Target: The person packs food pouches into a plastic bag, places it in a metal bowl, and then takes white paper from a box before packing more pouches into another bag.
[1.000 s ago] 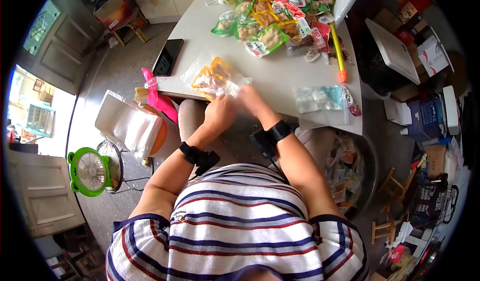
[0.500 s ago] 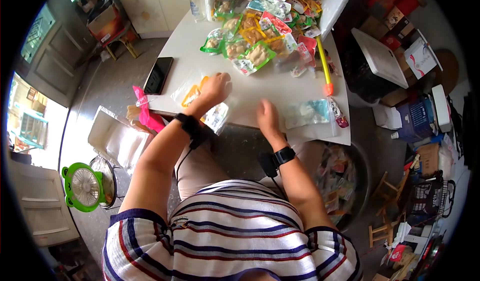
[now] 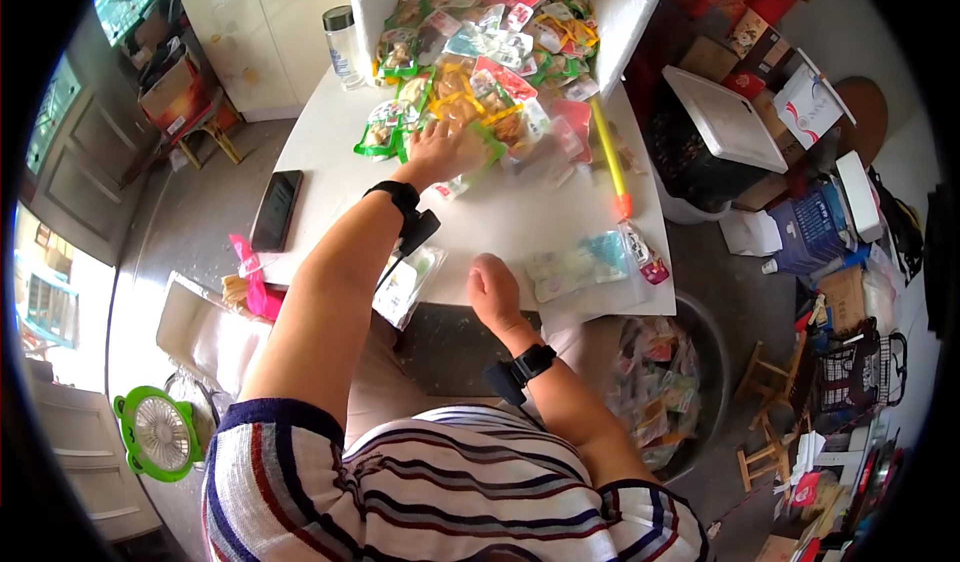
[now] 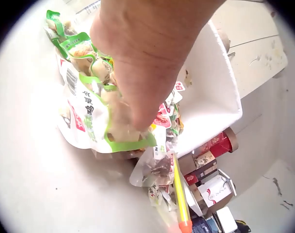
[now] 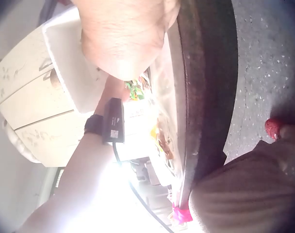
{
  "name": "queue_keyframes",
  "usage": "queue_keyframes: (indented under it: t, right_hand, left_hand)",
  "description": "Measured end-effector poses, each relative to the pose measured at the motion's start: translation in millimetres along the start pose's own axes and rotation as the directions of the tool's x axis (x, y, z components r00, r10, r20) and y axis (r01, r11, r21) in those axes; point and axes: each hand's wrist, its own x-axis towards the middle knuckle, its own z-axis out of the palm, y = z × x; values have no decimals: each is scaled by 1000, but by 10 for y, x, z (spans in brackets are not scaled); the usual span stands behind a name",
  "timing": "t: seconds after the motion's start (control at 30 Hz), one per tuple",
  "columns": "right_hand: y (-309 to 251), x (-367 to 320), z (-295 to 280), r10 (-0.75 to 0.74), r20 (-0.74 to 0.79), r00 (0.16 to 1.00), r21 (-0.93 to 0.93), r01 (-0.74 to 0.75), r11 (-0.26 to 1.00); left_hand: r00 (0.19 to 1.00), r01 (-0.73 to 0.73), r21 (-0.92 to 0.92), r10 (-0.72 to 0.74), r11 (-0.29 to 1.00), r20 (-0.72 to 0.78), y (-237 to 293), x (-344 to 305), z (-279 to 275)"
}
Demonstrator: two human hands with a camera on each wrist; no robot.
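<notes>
My left hand reaches over the near edge of a heap of sealed food packets, its fingers extended over a green-edged packet. In the left wrist view the hand covers part of that packet, and the fingertips are hidden. Orange-edged packets lie just beyond the fingers. My right hand is at the table's front edge, loosely curled with the thumb on top, and nothing shows in it. Between my left forearm and the right hand, a clear plastic bag with a printed front hangs partly over the edge.
A white foam box stands behind the heap. A yellow stick with an orange end, a clear bag with a blue-green print and a phone lie on the table. A bottle stands at back left. Below right is a basin of packets.
My left hand has left the front of the table and moved forward to the heap. The right hand has drawn away from the clear bag to the table edge. The head view has shifted.
</notes>
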Motion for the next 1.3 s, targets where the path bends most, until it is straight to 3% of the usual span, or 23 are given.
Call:
queue_keyframes:
  t: [0.03, 0.17, 0.27, 0.33, 0.4, 0.43, 0.53, 0.57, 0.67, 0.7, 0.8, 0.83, 0.97, 1.03, 1.13, 1.17, 1.23, 1.3]
  right_hand:
    - [-1, 2, -4, 7, -4, 1000, 20, -7, 1000]
    - [-38, 28, -24, 35, -21, 999, 72, -33, 997]
    - [-64, 39, -39, 59, -3, 998, 83, -59, 995]
    - [-55, 37, -31, 62, 11, 998, 85, -63, 994]
    - [-23, 29, -31, 56, 26, 998, 82, -58, 995]
    - [-21, 26, -31, 44, 7, 999, 83, -44, 996]
    - [-46, 36, -43, 19, -33, 999, 89, -16, 996]
    - [-55, 38, -52, 23, -33, 999, 95, -20, 995]
    - [-44, 32, -42, 36, -38, 999, 106, -32, 994]
    - [-40, 29, -35, 41, -42, 998, 108, -37, 994]
    - [-42, 33, -48, 42, -34, 999, 97, -38, 995]
    - [-43, 27, -50, 41, -37, 998, 93, -37, 995]
    - [-37, 40, -42, 26, -51, 998, 90, -21, 996]
    - [-33, 23, -32, 31, -44, 999, 93, -27, 995]
    - [-25, 20, -22, 34, -42, 999, 104, -30, 994]
    - [-17, 22, -19, 21, -59, 998, 107, -14, 994]
    - [-10, 14, -17, 10, -78, 997, 106, -1, 994]
    - [-11, 12, -14, 13, -83, 996, 101, -4, 995]
  left_hand:
    - [971, 28, -41, -17, 999, 238, 187, -65, -306]
    - [982, -116, 23, 111, 993, 155, -58, 1, 111]
    - [932, -28, -171, 87, 985, 351, -199, 214, 160]
    - [968, 167, -273, -105, 948, 230, -158, 205, -48]
    - [958, 281, -448, -276, 849, 78, -180, 178, -106]
    - [921, 380, -503, -365, 776, 132, -256, 267, -9]
    - [861, 445, -688, -486, 573, 152, -270, 406, 35]
    - [849, 488, -752, -443, 443, 289, -270, 449, -14]
    - [814, 540, -692, -505, 479, 286, -483, 769, 353]
    - [817, 524, -642, -544, 559, 193, -414, 718, 266]
    - [869, 435, -174, -463, 883, -176, -341, 630, 159]
    - [885, 463, -417, -431, 782, 175, -466, 714, 182]
    - [925, 368, -504, -363, 781, 113, -543, 693, 180]
    - [998, 66, -485, -49, 872, 48, -792, 834, 280]
    - [997, -71, -764, 19, 641, -77, -761, 682, 267]
    - [995, 103, -831, -66, 547, 80, -675, 621, 66]
    - [870, 434, -896, -304, 95, 389, -533, 615, -85]
    - [918, 312, -922, -323, 231, 230, -477, 491, -209]
